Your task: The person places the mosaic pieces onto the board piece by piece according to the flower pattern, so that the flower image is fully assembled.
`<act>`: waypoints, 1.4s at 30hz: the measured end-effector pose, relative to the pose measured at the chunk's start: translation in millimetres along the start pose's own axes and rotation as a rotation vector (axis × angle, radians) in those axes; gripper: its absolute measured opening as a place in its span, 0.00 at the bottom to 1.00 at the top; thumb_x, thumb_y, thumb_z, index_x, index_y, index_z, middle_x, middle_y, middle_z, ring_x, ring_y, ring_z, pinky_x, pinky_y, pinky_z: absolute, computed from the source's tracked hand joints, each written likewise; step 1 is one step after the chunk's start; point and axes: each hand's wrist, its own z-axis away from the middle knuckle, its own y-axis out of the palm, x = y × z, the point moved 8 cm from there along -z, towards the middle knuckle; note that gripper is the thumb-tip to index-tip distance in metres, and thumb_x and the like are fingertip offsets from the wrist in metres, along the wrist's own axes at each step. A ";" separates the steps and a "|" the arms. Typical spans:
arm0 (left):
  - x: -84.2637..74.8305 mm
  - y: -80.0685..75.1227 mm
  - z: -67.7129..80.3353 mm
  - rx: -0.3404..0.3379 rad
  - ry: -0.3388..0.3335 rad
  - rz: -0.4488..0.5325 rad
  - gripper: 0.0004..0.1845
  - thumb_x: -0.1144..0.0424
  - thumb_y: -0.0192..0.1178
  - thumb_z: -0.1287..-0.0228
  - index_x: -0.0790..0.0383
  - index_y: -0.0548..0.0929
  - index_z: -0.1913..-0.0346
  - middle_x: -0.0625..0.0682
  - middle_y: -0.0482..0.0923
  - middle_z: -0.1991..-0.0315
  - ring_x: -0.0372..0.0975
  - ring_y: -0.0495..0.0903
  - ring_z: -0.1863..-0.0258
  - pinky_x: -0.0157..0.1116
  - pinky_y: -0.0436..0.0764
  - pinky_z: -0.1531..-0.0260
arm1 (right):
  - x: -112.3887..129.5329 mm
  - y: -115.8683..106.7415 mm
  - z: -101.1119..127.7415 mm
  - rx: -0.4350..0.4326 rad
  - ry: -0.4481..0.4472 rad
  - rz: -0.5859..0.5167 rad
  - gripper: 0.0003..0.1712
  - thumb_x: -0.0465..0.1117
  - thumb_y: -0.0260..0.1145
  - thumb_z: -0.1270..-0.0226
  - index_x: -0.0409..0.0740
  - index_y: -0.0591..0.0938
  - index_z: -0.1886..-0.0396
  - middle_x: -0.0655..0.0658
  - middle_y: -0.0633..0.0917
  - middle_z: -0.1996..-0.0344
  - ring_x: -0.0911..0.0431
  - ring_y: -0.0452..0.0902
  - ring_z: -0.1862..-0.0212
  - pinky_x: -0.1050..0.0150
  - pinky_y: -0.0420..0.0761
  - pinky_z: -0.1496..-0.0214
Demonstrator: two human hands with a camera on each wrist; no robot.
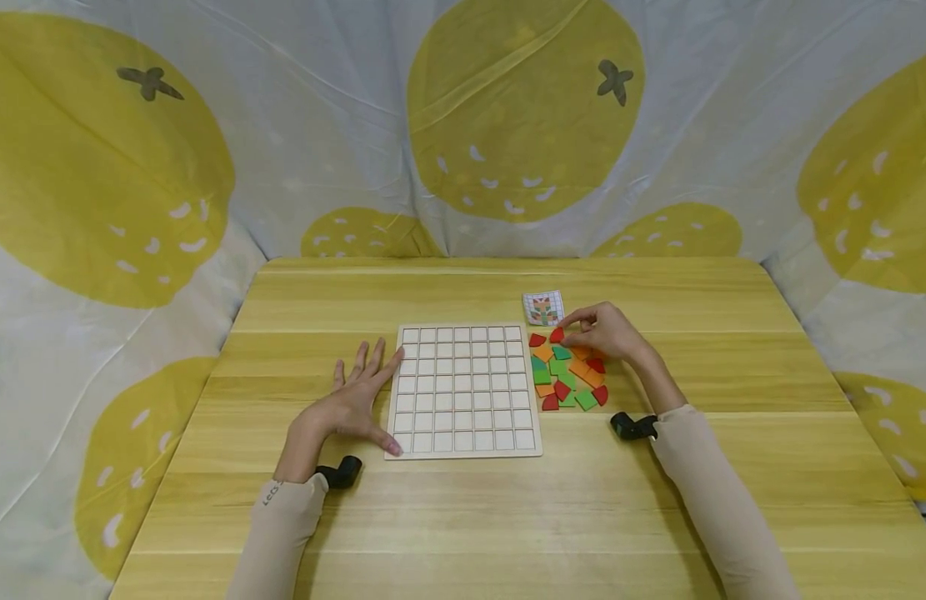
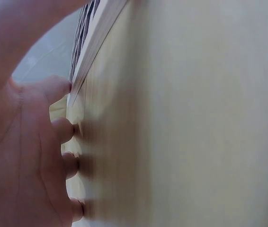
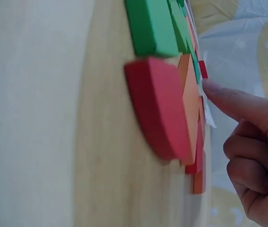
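Observation:
A square wooden grid board (image 1: 464,392) lies flat on the table. My left hand (image 1: 352,406) is spread along its left side, thumb at the near corner and index finger at the edge higher up. In the left wrist view, the thumb crosses above the board's edge (image 2: 96,42). To the right of the board, my right hand (image 1: 607,333) pinches a red quarter-round tile (image 1: 557,335) between thumb and index finger at the far side of a tile pile. The right wrist view shows the thumb tip close to a red tile (image 3: 203,69), other fingers curled.
Green tiles (image 1: 585,400), orange tiles (image 1: 586,374) and more red tiles (image 1: 550,402) lie loosely heaped beside the board. Behind them is a small pattern card (image 1: 543,308) with a coloured figure on a grid. A lemon-print cloth (image 1: 342,125) hangs behind the wooden table (image 1: 463,525).

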 end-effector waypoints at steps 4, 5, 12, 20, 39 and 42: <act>-0.1 0.1 -0.4 0.001 -0.003 -0.006 0.82 0.42 0.87 0.68 0.56 0.39 0.15 0.68 0.20 0.17 0.65 0.18 0.19 0.72 0.21 0.28 | 12.9 4.2 0.7 -0.009 -0.015 -0.051 0.16 0.43 0.76 0.35 0.42 0.90 0.49 0.54 0.59 0.84 0.61 0.52 0.80 0.67 0.60 0.74; 0.1 0.2 -0.5 0.000 -0.004 -0.009 0.82 0.42 0.87 0.68 0.56 0.39 0.15 0.68 0.20 0.17 0.65 0.18 0.19 0.72 0.21 0.29 | 17.5 6.8 0.4 -0.006 -0.022 -0.066 0.16 0.43 0.76 0.34 0.43 0.90 0.49 0.54 0.59 0.84 0.61 0.51 0.81 0.67 0.59 0.75; -0.7 0.7 -0.8 0.001 -0.003 -0.012 0.82 0.41 0.86 0.68 0.57 0.39 0.15 0.68 0.20 0.18 0.65 0.18 0.19 0.73 0.21 0.29 | 45.6 35.5 -7.4 0.019 -0.055 -0.144 0.14 0.43 0.77 0.35 0.45 0.91 0.51 0.55 0.57 0.85 0.60 0.50 0.80 0.68 0.56 0.77; -0.2 2.4 -0.5 0.000 -0.003 -0.003 0.82 0.40 0.86 0.66 0.55 0.37 0.15 0.68 0.18 0.18 0.65 0.16 0.20 0.73 0.20 0.30 | 71.9 66.7 -24.1 0.018 -0.130 -0.110 0.12 0.41 0.80 0.39 0.45 0.93 0.56 0.55 0.61 0.88 0.60 0.53 0.80 0.60 0.74 0.43; 0.2 3.0 -1.0 0.000 -0.004 -0.005 0.81 0.40 0.86 0.66 0.55 0.38 0.15 0.68 0.19 0.18 0.64 0.16 0.20 0.73 0.20 0.29 | 78.3 86.7 -35.3 0.054 -0.104 -0.092 0.12 0.42 0.80 0.40 0.48 0.93 0.56 0.54 0.66 0.90 0.59 0.54 0.81 0.67 0.58 0.73; 1.0 3.8 -1.2 0.002 -0.005 -0.007 0.82 0.40 0.86 0.66 0.55 0.38 0.15 0.68 0.19 0.18 0.64 0.17 0.19 0.73 0.20 0.29 | 79.6 87.4 -35.3 0.055 -0.107 -0.087 0.12 0.41 0.80 0.40 0.48 0.93 0.56 0.53 0.68 0.91 0.60 0.55 0.82 0.67 0.58 0.74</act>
